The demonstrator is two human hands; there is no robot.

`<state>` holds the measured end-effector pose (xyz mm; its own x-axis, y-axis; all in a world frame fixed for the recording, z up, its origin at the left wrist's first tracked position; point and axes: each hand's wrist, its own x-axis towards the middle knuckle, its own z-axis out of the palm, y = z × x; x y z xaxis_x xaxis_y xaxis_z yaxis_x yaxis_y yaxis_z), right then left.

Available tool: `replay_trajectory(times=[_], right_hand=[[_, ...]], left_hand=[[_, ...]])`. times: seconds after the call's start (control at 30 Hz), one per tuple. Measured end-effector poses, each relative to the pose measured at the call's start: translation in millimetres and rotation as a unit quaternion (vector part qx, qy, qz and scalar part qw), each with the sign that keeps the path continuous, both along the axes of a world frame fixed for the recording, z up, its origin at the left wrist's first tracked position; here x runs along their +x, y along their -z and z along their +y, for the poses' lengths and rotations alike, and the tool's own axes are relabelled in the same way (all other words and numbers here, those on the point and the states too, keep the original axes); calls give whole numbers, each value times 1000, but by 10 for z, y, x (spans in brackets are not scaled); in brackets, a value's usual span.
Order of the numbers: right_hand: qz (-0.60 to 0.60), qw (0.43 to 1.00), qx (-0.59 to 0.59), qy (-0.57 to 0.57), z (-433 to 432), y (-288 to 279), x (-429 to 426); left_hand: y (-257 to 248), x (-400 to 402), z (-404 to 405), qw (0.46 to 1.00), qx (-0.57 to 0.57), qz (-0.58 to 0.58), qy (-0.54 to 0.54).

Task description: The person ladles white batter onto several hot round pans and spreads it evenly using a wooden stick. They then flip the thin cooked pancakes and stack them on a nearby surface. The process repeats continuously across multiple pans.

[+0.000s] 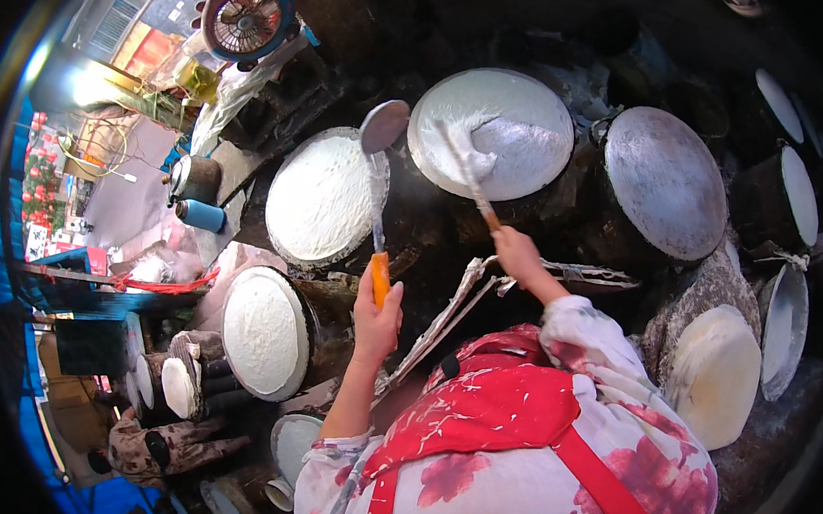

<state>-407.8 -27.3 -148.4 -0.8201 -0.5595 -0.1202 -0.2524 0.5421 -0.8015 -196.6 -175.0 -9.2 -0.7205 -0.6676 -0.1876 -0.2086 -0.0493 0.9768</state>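
My left hand (378, 325) is closed around the orange handle of a metal ladle (385, 126). The ladle's round bowl hangs in the gap between two round griddles. My right hand (519, 255) grips the brown handle of a long, thin spreading tool (474, 184), blurred along its length. That tool reaches over the upper middle griddle (535, 156), its far end in the white batter (459, 97). Batter covers much of this griddle, with a thinner, greyish patch right of the tool. To its left, another griddle carries a bumpy white layer (321, 199).
A bare grey griddle (666, 181) stands at right, above a stack of pale flat rounds (715, 381). Another white-coated griddle (265, 334) is at left. Beyond are a kettle (196, 177), a blue canister (201, 215) and a fan (245, 21). A person (160, 448) is at lower left.
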Motion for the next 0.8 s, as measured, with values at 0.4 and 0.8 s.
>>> replay_trajectory(times=[0.4, 0.8], right_hand=[[81, 996, -9, 29, 364, 331, 19], [25, 995, 14, 95, 993, 43, -235]], left_hand=[[-13, 231, -2, 991, 125, 36, 2], [-40, 9, 25, 984, 175, 17, 39]])
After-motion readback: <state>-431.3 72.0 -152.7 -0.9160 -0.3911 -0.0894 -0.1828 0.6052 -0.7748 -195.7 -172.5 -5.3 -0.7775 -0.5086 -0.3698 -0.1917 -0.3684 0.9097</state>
